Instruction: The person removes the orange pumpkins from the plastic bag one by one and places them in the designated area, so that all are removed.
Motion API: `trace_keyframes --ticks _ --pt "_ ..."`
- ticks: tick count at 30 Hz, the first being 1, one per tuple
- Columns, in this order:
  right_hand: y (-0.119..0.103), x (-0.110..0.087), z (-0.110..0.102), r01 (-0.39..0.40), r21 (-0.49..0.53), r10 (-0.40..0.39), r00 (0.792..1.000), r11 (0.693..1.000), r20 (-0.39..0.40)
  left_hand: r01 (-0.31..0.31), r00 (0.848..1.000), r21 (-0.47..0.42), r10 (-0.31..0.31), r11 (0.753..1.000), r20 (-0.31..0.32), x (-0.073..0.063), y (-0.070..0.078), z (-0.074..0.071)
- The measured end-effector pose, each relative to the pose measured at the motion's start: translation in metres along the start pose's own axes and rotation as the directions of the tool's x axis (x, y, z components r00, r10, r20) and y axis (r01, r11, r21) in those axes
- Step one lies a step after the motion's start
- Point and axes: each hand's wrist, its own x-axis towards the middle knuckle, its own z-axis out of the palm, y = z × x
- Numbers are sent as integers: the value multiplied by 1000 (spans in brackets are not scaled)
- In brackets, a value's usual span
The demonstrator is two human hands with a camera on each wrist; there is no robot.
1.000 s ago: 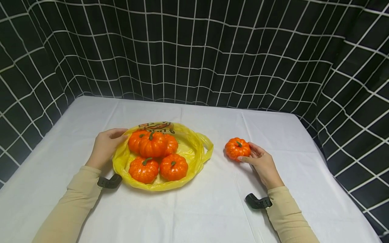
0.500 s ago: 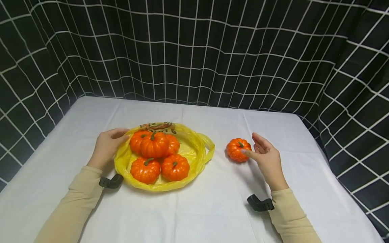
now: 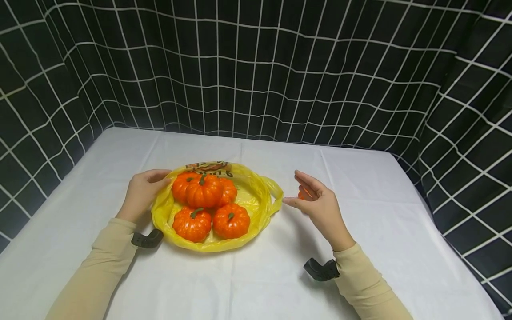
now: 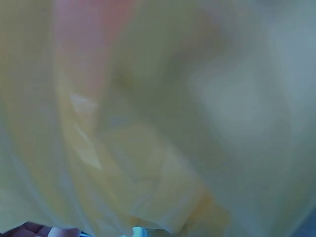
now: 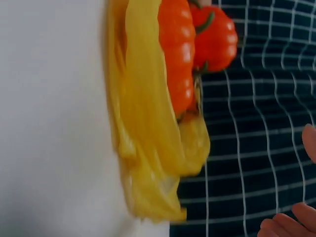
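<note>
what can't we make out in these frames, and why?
Head: lone orange object, mostly hidden behind the right hand.
Head: dark print on yellow plastic bag, too small to read.
Left wrist: left hand, cut off by bottom edge; blurred bag fills the rest.
Right wrist: right hand, cut off by edges.

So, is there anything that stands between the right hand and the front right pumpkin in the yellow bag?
Yes: the right side of the yellow bag, with its handle loop, lies between the right hand and that front right pumpkin. No other object is visible there.
</note>
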Motion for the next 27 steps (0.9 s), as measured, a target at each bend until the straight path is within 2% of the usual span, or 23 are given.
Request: trace_keyframes --ticks 5,12,19,27 --pt "-5 7 22 48 29 -50 996 998 69 -2 1000 3 2 1000 -1 0 -1 1" --pt "-12 13 48 51 35 -56 988 998 146 -6 1000 12 6 1000 -2 1 -1 0" --pt "-19 20 71 47 18 -50 980 999 195 5 1000 1 -5 1000 4 -1 1 0" --pt "-26 27 99 75 28 -80 968 997 238 2 1000 -3 -2 1000 7 -1 0 0"
